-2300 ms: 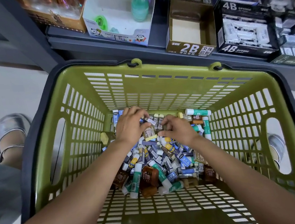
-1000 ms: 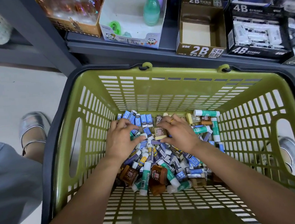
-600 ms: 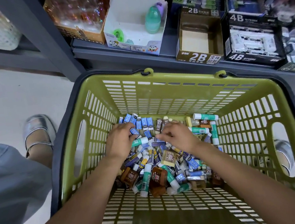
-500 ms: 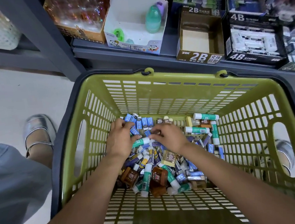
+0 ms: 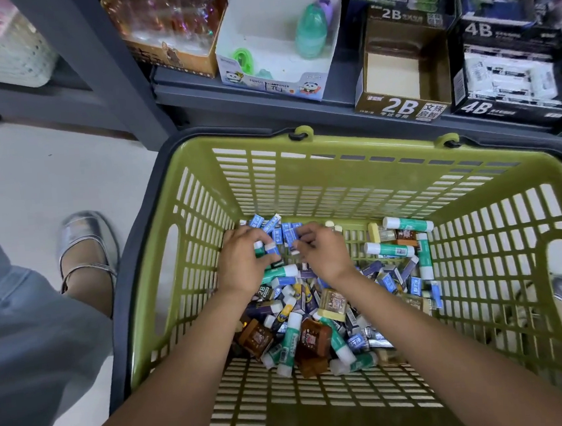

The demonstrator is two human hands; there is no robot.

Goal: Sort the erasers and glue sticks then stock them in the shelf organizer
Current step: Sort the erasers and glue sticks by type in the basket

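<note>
Both hands are reaching into the olive-green slotted plastic basket. The left hand is curling around small blue-wrapped erasers; the right hand is pinching one at the far-left heap, beside green-and-white glue sticks.

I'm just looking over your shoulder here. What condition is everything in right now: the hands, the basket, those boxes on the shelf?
Left hand: in the basket, fingers curled round small blue-labelled erasers.
Right hand: fingers curled, pinching an eraser at the pile's far end.
Green basket: holds a mixed pile of erasers and glue sticks.
Glue stick: lying flat, capped, apart from the hands.
2B box: open, empty.
4B box: open, stocked with white erasers.
Pencil sharpener box: open, nearly empty.
</note>
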